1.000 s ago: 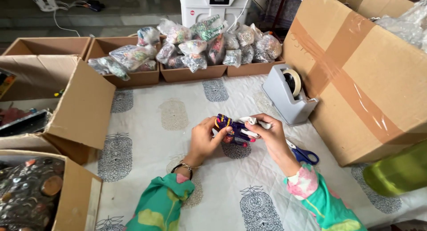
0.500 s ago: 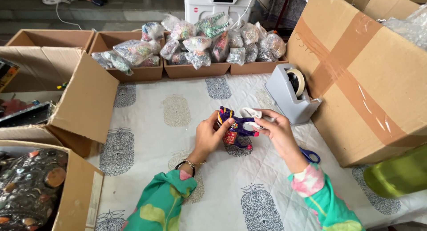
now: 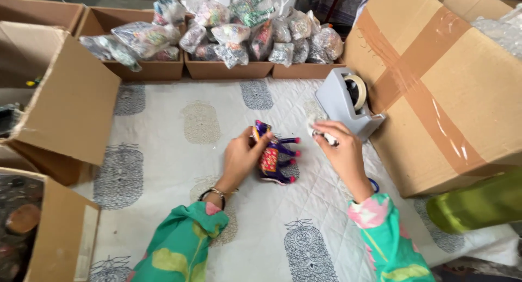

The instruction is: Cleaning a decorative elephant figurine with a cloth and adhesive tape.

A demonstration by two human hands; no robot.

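My left hand [image 3: 242, 157] grips a small purple toy animal figure [image 3: 274, 152] with pink feet and a red patterned saddle, held on its side just above the quilted white cloth [image 3: 179, 168]. My right hand [image 3: 340, 151] is a little to the right of the toy, fingers closed around a small white piece [image 3: 318, 134] with a dark tip. The two hands are apart. A grey tape dispenser [image 3: 348, 102] stands just beyond my right hand.
A big taped cardboard box [image 3: 446, 86] fills the right side. Low cardboard trays [image 3: 228, 70] with several plastic-wrapped items line the back. Open cardboard boxes [image 3: 65, 102] stand at left. Blue scissors handle [image 3: 373, 184] peeks out under my right wrist. A green object [image 3: 478, 203] lies at right.
The hands have separated: my right hand pulled away to the right with the small white piece, while the left hand keeps the toy. The view moved closer.
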